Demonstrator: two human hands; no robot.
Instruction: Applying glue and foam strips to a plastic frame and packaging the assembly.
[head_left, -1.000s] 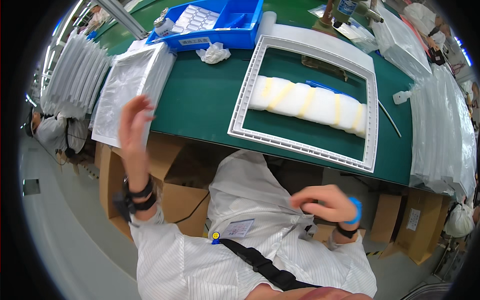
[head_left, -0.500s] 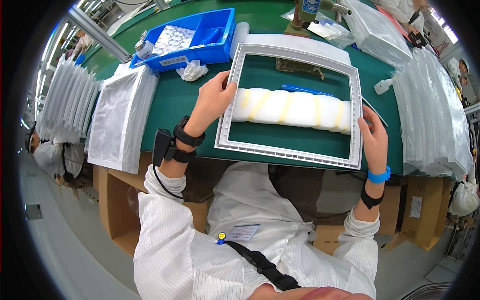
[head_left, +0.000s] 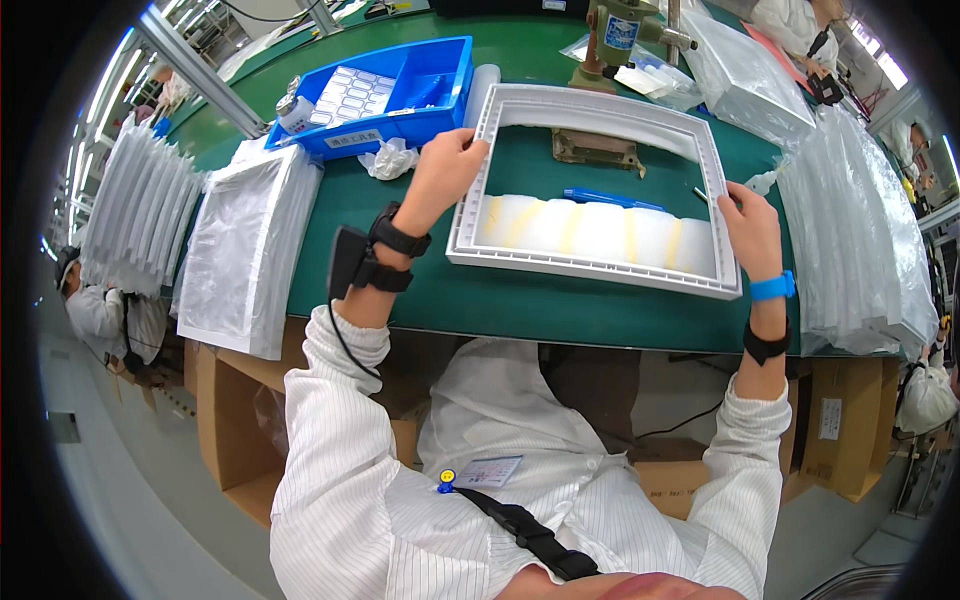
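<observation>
Between my two hands is a white rectangular plastic frame (head_left: 600,278), tilted over the green table. My left hand (head_left: 452,170) grips its left side near the far corner, fingers closed on the rim. On the opposite side, my right hand (head_left: 748,228) pinches the right edge. Through the frame's opening I see a white foam block (head_left: 575,232) wound with yellowish bands. A blue pen (head_left: 612,199) lies just beyond the block. Farther back sits a dull metal base (head_left: 598,150), seen through the opening, and white foam sheeting is partly hidden behind the frame's far bar.
A blue bin (head_left: 395,128) with labels and a bottle stands at back left, crumpled tissue (head_left: 388,160) before it. Bagged white panels (head_left: 245,255) stand left, more bagged panels (head_left: 860,235) right. A press-like machine (head_left: 603,45) is at the back. Cardboard boxes (head_left: 235,430) sit below.
Both my hands have moved the frame away from me and slightly right. Its near edge has risen from the table's front edge and now passes over the foam block's near side.
</observation>
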